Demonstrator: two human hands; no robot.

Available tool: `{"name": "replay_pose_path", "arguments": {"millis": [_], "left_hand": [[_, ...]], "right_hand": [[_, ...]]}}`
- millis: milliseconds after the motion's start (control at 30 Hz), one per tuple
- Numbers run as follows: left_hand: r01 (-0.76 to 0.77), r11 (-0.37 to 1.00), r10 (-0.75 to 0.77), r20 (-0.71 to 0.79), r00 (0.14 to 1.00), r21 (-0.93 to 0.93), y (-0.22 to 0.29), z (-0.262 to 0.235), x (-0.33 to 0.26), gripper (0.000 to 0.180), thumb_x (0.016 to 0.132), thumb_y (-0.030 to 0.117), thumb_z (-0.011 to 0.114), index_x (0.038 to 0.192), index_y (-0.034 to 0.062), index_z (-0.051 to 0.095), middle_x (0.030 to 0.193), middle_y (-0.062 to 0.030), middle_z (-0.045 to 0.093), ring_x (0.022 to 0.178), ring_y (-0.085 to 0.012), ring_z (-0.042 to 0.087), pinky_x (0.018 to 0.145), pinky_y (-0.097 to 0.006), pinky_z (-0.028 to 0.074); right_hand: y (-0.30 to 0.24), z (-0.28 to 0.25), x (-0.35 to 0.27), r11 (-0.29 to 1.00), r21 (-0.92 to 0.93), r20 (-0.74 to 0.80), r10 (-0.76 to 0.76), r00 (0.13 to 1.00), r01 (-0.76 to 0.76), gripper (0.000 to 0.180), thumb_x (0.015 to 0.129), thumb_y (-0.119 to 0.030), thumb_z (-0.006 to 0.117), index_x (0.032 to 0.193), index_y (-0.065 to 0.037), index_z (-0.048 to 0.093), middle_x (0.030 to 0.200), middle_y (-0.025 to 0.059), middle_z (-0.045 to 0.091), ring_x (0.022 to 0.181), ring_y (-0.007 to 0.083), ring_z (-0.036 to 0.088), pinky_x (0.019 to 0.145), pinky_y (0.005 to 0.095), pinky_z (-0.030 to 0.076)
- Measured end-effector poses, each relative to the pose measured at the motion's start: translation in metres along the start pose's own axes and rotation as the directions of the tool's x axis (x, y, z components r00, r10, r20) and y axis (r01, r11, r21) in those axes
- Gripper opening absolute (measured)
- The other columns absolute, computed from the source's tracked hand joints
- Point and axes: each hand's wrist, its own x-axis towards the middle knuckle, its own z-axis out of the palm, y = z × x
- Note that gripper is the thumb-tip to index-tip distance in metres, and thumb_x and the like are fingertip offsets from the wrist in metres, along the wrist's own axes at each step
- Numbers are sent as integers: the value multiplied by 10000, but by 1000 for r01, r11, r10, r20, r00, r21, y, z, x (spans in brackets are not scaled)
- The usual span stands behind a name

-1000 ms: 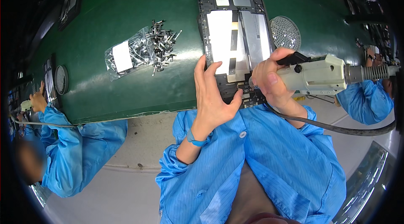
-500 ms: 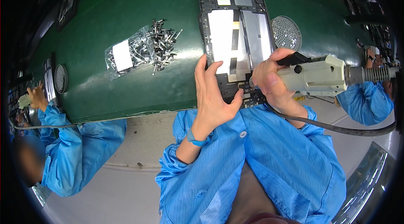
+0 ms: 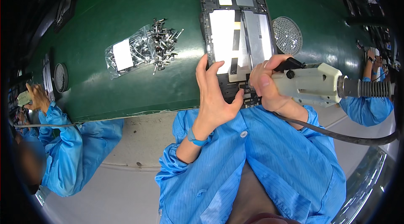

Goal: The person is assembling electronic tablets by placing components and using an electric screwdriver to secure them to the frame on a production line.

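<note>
An opened tablet [image 3: 222, 34] lies on the green table, its silver battery panels and dark circuit boards exposed. My left hand [image 3: 213, 97] rests along its left edge with the fingers spread, and the thumb reaches onto the board at the near end. Wrapped in my right hand [image 3: 273, 89] is a cream-coloured power screwdriver [image 3: 309, 83] with a black lever on top. It lies nearly level over the tablet's near right part, and my fingers hide its tip. A ribbed hose [image 3: 372, 88] runs from its rear to the right.
Left of the tablet sit a clear bag [image 3: 141, 49] of small metal parts and a loose pile [image 3: 165, 45] of them. A round dish [image 3: 287, 34] stands to the right. A black cable [image 3: 336, 137] loops below the screwdriver. Co-workers in blue [image 3: 71, 148] sit on both sides.
My right hand and the screwdriver have shifted slightly, the tool's body moving down and a little left. The tablet has slid a touch to the right; my left hand stays nearly in place.
</note>
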Motion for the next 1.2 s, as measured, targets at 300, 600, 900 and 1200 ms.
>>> {"name": "replay_pose_path", "arguments": {"millis": [300, 600, 900, 1200], "left_hand": [[5, 1000, -5, -17, 1000, -21, 5, -4, 1, 770, 626, 58, 717, 1286, 12, 323, 1354, -283, 220, 1263, -458, 265, 1046, -486, 257], [351, 932, -342, -105, 934, 86, 16, -19, 16, 405, 795, 125, 682, 1104, -60, 498, 815, -99, 576, 613, -113, 481, 547, -257, 414], [464, 867, -482, 69, 874, 181, 17, -30, 29, 319, 851, 236, 630, 883, -71, 550, 608, -99, 554, 508, -199, 518, 505, -351, 418], [455, 662, -418, 210, 884, -595, 68, -48, 92, 296, 948, 263, 480, 1092, 13, 412, 769, -108, 605, 524, -182, 590, 419, -277, 451]], "right_hand": [[0, 9, -5, 988, -150, -41, -51, 998, 45, 248, 867, -108, 589, 998, -62, 384, 588, 24, 448, 449, 104, 423, 460, 271, 394], [-10, -35, 46, 955, 252, -287, -80, 954, 156, 412, 810, -139, 570, 1144, 34, 402, 560, -5, 385, 435, 86, 384, 457, 251, 373], [-4, -89, 62, 961, 158, -399, -150, 904, 229, 330, 797, -33, 604, 1095, 43, 483, 643, -5, 460, 491, 66, 435, 459, 211, 361], [4, -134, 73, 968, 166, -418, -105, 903, 189, 344, 800, -4, 575, 1119, 40, 451, 621, 8, 460, 470, 62, 415, 449, 198, 355]]}}
